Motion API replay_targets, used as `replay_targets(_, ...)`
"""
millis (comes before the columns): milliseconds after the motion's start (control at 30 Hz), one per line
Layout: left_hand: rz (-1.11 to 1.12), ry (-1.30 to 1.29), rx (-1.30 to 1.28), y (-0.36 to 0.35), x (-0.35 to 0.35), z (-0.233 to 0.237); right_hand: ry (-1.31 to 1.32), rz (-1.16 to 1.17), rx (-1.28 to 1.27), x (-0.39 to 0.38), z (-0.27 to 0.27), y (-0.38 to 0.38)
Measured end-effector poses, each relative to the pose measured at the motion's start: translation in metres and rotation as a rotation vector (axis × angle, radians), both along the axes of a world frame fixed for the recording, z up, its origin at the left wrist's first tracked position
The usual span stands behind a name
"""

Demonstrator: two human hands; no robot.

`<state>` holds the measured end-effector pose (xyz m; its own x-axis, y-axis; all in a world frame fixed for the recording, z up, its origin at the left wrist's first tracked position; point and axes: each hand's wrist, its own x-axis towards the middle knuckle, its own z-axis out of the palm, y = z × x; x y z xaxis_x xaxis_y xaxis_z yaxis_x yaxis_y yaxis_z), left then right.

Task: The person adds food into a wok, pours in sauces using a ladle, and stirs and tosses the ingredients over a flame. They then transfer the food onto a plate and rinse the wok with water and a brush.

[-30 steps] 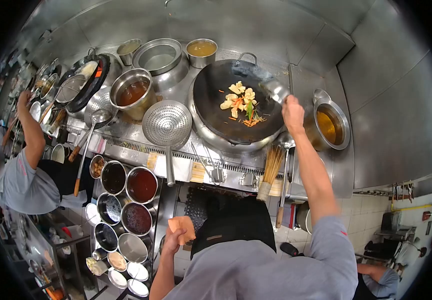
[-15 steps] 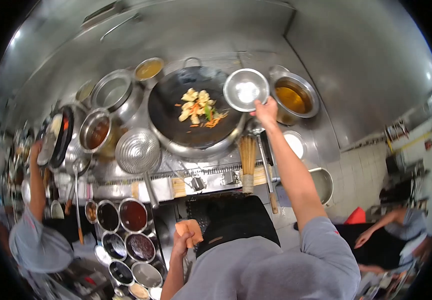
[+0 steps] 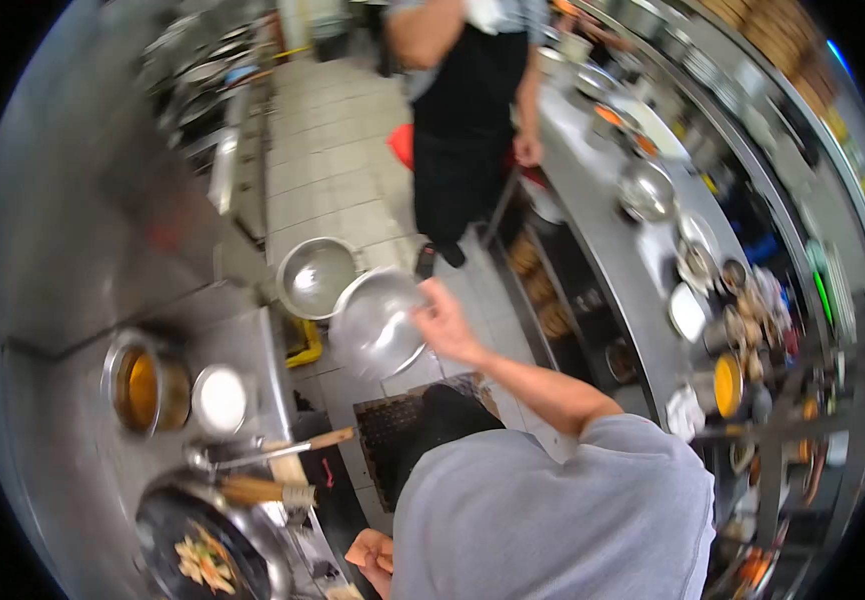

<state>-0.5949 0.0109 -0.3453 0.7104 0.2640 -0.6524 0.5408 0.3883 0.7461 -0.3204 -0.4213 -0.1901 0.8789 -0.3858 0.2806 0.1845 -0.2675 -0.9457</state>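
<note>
My right hand [image 3: 445, 318] grips the rim of an empty metal bowl [image 3: 378, 322], which is held out over the floor and overlaps a second metal bowl [image 3: 319, 278] in view. Low in the frame, my left hand [image 3: 377, 560] is closed on an orange cloth [image 3: 361, 546], of which only a little shows. A black wok [image 3: 168, 525] at the lower left contains pale food pieces with orange strips [image 3: 205, 560]. Beside the wok lie a bamboo brush [image 3: 268, 492] and a ladle with a wooden handle [image 3: 318, 440].
A pot of yellow liquid [image 3: 143, 390] and a white round container [image 3: 220, 400] stand on the left counter. Another person in a black apron [image 3: 463, 130] stands ahead on the tiled floor. A long steel counter [image 3: 603, 235] with bowls and plates runs along the right.
The view has swung to the right, away from the wok. My right hand has carried the bowl from beside the wok out over the floor. The orange cloth is still in my left hand.
</note>
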Motion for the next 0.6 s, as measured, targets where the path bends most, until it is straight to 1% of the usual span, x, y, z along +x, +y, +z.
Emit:
replay_targets(33, -0.078, 0.005, -0.009, -0.003, 0.016, -0.002, 0.161, -0.113, 0.211, -0.026, 0.004, -0.053)
replay_targets(67, -0.136, 0.010, -0.016, -0.006, 0.029, -0.005, 0.058, -0.365, -0.037, -0.052, 0.006, -0.099)
replay_targets(100, -0.179, 0.012, -0.023, -0.014, 0.040, -0.006, 0.142, -0.578, 0.073, -0.078, -0.011, -0.149)
replay_targets(133, -0.200, 0.017, -0.027, -0.019, 0.045, -0.007, 0.193, -0.822, -0.085, -0.116, -0.077, -0.223)
replay_targets(167, -0.186, 0.020, -0.026, -0.022, 0.044, -0.009, 0.244, -1.063, -0.021, -0.147, -0.096, -0.268)
replay_targets(200, -0.224, 0.035, -0.128, -0.024, 0.047, -0.025, 0.094, -1.169, 0.433, -0.171, -0.092, -0.289)
replay_targets(233, -0.221, 0.041, -0.212, -0.030, 0.053, -0.030, 0.067, -1.178, 0.491, -0.212, -0.145, -0.343)
replay_targets(267, -0.244, -0.003, -0.288, -0.063, 0.081, 0.007, 0.705, -1.007, 0.290, -0.234, -0.115, -0.358)
replay_targets(300, -0.164, 0.108, -0.086, -0.099, 0.096, 0.053, 0.455, -1.072, 0.518, -0.230, -0.102, -0.354)
replay_targets(333, -0.129, 0.167, -0.019, -0.105, 0.099, 0.049, 0.262, -1.007, 0.820, -0.273, -0.177, -0.437)
replay_targets(367, -0.073, 0.243, 0.034, -0.109, 0.097, 0.042, 0.369, -0.964, 0.773, -0.267, -0.158, -0.435)
replay_targets(400, -0.018, 0.243, 0.049, -0.113, 0.090, 0.035, 0.447, -0.996, 0.590, -0.256, -0.152, -0.437)
replay_targets(433, 0.036, 0.222, 0.065, -0.119, 0.085, 0.028, 0.200, -0.672, -0.009, -0.274, -0.207, -0.499)
replay_targets(467, 0.111, 0.201, 0.062, -0.124, 0.072, 0.018, 0.194, -0.634, -0.171, -0.284, -0.226, -0.526)
replay_targets(500, 0.200, 0.236, 0.010, -0.133, 0.064, 0.022, 0.387, -0.711, -0.082, -0.272, -0.214, -0.512)
replay_targets(533, 0.284, 0.201, 0.011, -0.142, 0.047, 0.017, 0.555, -0.686, 0.050, -0.253, -0.211, -0.491)
replay_targets(567, 0.362, 0.164, 0.016, -0.154, 0.033, 0.013, 0.715, -0.600, 0.160, -0.234, -0.216, -0.478)
replay_targets(600, 0.426, 0.157, 0.009, -0.167, 0.019, 0.019, 0.852, -0.446, 0.233, -0.216, -0.246, -0.484)
